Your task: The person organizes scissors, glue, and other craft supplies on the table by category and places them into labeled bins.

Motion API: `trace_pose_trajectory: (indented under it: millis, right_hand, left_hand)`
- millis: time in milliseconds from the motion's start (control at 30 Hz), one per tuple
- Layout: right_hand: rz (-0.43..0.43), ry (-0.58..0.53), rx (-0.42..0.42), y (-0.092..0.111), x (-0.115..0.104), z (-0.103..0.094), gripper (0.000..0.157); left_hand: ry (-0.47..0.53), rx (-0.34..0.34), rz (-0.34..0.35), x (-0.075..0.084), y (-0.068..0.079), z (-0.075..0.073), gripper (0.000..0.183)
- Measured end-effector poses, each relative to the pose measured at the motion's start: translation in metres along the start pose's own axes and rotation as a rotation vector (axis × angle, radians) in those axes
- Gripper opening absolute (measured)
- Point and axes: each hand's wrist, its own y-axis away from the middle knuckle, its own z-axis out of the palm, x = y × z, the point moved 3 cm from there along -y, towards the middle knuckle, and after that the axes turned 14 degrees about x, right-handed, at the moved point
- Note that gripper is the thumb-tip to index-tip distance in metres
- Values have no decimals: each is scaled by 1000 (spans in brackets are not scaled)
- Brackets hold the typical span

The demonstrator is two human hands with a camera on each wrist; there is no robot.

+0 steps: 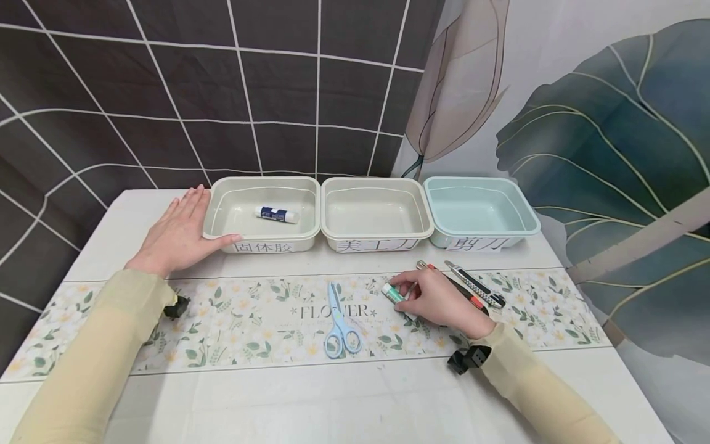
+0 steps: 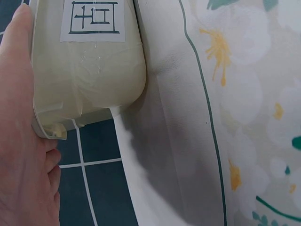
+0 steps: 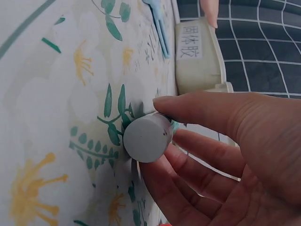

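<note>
While my right hand pinches a green-and-white cylindrical glue stick at the table, my left hand rests, fingers extended, against the end of a pale beige plastic bin, thumb on front rim. Navy-and-white glue stick inside. Pale-blue scissors left of right hand; red-and-black knife and silver-and-black knife just right of it.

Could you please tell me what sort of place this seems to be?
It looks like an indoor craft or stationery table, though the wider room is out of view. Three labelled bins stand in a row, with scissors and utility knives lying in front of them.
</note>
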Motion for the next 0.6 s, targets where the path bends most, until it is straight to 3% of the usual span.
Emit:
trace_pose_trajectory:
  millis: [367, 600]
  right_hand:
    - [-42, 57, -29, -6, -5, 1, 44]
    - [-59, 32, -19, -13, -11, 2, 44]
  left_hand:
    - [6, -4, -4, 0, 0, 0, 118]
    - [6, 3, -5, 1, 0, -1, 118]
